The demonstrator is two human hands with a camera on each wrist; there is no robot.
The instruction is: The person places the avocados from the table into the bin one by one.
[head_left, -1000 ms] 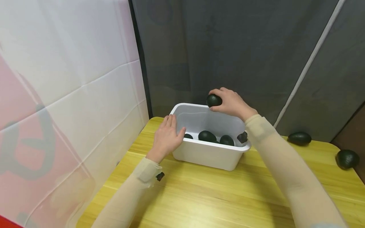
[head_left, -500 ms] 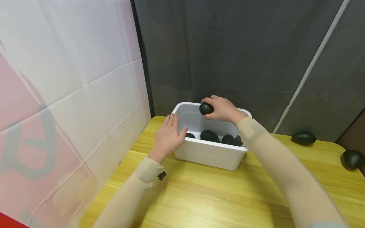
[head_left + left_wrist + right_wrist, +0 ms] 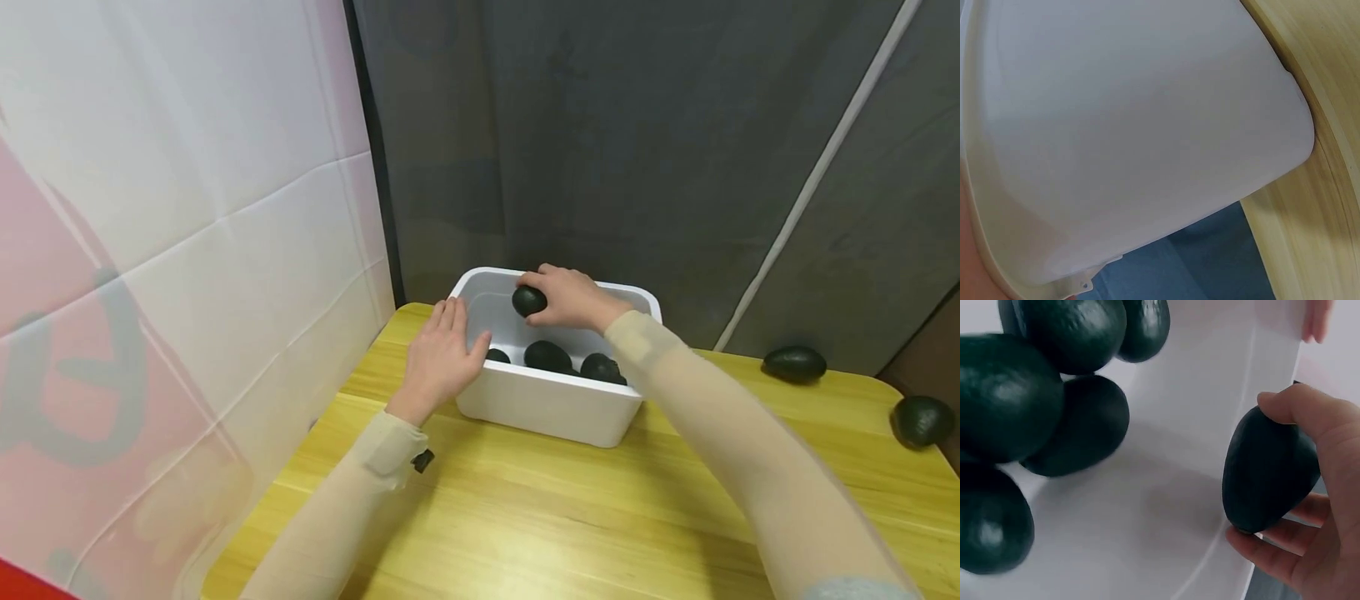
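A white plastic tub (image 3: 551, 406) stands at the back left of a yellow wooden table. Several dark green avocados (image 3: 547, 356) lie in it, seen close in the right wrist view as avocados (image 3: 1054, 394). My right hand (image 3: 572, 297) is inside the tub above them and holds one avocado (image 3: 528, 301) in its curled fingers; up close that avocado (image 3: 1269, 470) is gripped between thumb and fingers (image 3: 1300, 406). My left hand (image 3: 442, 358) rests with straight fingers against the tub's left end, whose white wall (image 3: 1129, 137) fills the left wrist view.
Two more avocados lie on the table at the right, one (image 3: 794, 364) near the grey curtain and one (image 3: 919, 420) by the table's right edge. A white and pink sheet hangs at the left. The table's front (image 3: 562, 517) is bare wood.
My right hand has come down and to the left with the avocado, from above the tub's back rim to inside the tub. The left hand has stayed on the tub.
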